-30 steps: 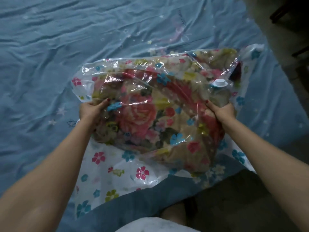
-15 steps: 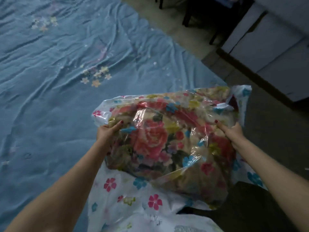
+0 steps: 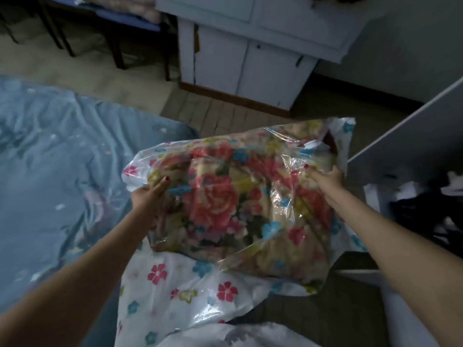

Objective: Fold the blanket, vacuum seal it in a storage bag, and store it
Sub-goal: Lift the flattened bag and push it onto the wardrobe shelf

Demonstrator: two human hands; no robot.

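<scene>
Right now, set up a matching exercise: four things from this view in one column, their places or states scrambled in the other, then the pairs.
Things:
1. floral blanket
2. left hand
3. white cabinet
4. blue bedsheet

Places or states:
A. stands against the far wall
B. sealed inside the clear storage bag
C. spread wrinkled at the left
D. grips the bag's left edge

Pairs: 1-B, 2-D, 3-A, 4-C
</scene>
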